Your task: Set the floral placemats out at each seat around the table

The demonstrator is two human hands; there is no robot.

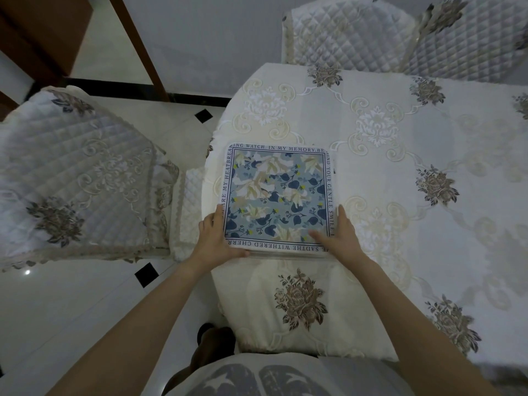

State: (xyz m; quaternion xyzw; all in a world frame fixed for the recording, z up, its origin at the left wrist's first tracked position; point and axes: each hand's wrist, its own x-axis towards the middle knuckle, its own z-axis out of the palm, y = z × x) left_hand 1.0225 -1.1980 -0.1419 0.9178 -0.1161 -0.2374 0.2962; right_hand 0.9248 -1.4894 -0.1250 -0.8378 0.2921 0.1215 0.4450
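A stack of square floral placemats [275, 192], blue and cream with a border of dark lettering, lies on the table [400, 155] near its left corner. Edges of lower mats show under the top one along the near side. My left hand [215, 238] grips the stack's near-left corner, thumb on top. At the near-right corner my right hand [340, 235] holds the stack, thumb lying across the top mat and fingers along the right edge.
The table wears a cream embroidered cloth with brown rose motifs. A quilted covered chair [77, 178] stands to the left, two more [343, 32] at the far side. The white tiled floor [85, 295] with black insets lies below.
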